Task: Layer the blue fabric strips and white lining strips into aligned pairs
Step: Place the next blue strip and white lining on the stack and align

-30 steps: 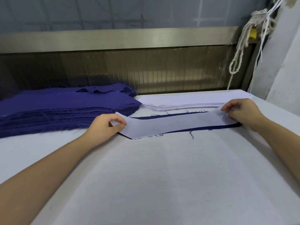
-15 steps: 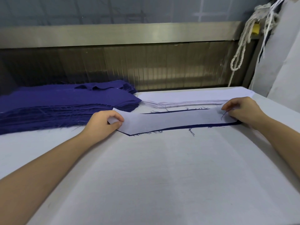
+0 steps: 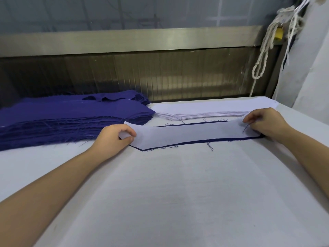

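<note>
A white lining strip (image 3: 192,133) lies over a blue fabric strip (image 3: 195,141), whose dark edge shows along the near and far sides. My left hand (image 3: 114,138) pinches the white strip's left end between thumb and fingers. My right hand (image 3: 263,122) pinches the strip's right end, fingers curled. A thick stack of blue strips (image 3: 71,118) sits at the left. Behind the pair lies a low stack of white lining strips (image 3: 210,109).
The white padded table (image 3: 178,193) stretches toward me. A metal-framed machine opening (image 3: 160,75) runs along the back. Knotted white cords (image 3: 267,50) hang at the back right beside a white wall.
The white strip's left end has shifted left and further over the blue strip. My left hand moved slightly with it; my right hand stays at the right end.
</note>
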{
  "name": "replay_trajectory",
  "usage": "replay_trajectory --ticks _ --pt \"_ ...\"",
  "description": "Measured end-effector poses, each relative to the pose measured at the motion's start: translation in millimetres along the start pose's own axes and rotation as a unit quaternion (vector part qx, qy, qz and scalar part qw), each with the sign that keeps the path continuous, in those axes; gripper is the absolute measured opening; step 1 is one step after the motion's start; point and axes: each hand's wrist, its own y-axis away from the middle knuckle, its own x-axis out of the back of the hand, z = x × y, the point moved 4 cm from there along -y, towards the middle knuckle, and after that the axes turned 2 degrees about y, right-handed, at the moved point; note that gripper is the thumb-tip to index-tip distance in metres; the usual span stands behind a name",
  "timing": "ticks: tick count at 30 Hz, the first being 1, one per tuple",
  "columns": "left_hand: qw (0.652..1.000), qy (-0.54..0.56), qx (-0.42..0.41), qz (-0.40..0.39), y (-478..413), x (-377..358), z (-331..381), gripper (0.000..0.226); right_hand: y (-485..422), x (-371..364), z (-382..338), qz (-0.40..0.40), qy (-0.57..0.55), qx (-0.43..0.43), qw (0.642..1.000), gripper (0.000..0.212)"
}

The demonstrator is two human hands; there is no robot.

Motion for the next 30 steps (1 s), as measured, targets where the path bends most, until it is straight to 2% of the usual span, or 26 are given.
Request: replay_trajectory --ticks 13,17,20,25,30 --pt "1.000 -0.010 0.007 0.023 -1.2 0.4 -2.4 0.019 1.5 -0.6 -0.3 -0.027 0.031 0.001 0.999 0.022" --pt "0.997 -0.043 0.025 0.057 -0.5 4.1 -3.9 0.026 0.9 -1.2 2.7 -0.035 0.063 -0.017 0.997 0.012" --pt "0.995 -0.076 0.032 0.063 -0.9 5.4 -5.6 0.028 2.3 2.6 3.5 -0.014 0.085 -0.034 0.996 0.012" --pt "0.990 -0.118 0.029 0.069 -1.7 4.9 -6.3 0.020 5.8 6.2 -5.4 0.014 0.125 -0.040 0.991 0.014" --pt "0.987 -0.145 0.019 0.066 -5.6 3.2 -3.4 0.015 6.3 -6.2 -20.6 -0.014 0.143 -0.014 0.990 0.012"
